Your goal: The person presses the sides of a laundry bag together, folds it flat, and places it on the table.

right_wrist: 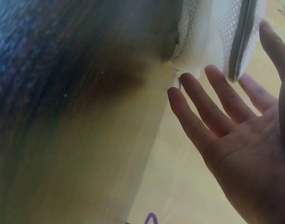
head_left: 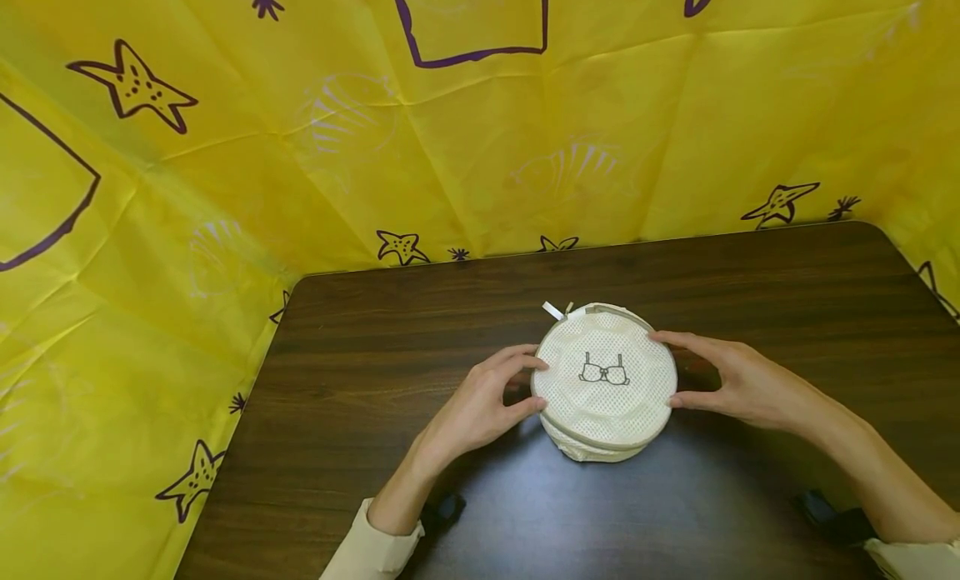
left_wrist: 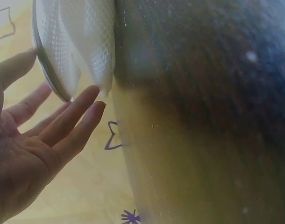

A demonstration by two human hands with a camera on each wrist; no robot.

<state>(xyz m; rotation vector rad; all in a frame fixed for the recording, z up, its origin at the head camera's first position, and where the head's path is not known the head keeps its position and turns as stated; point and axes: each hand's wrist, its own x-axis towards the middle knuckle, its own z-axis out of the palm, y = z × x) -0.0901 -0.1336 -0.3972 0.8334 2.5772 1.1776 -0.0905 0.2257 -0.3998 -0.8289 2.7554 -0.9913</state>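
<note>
A round white mesh bra wash bag [head_left: 604,413] stands on the dark table, a bra outline printed on its flat top. A zipper runs round its rim, and a white pull tab [head_left: 552,311] sticks out at the back left. On the bag's left side, my left hand [head_left: 476,405] has its thumb and fingertips right at the rim. From the opposite side my right hand [head_left: 742,382] does the same, thumb low and index finger higher up. Both wrist views show loosely spread fingers beside the mesh wall [left_wrist: 98,46], with the zipper edge [right_wrist: 241,39] near the thumb.
The dark wood-grain table [head_left: 375,447] has rounded far corners. Yellow cloth [head_left: 465,163] printed with starfish and fish hangs behind it and along its left side. Black wrist straps with devices [head_left: 446,509] sit under both forearms, near the cream sleeves [head_left: 378,542].
</note>
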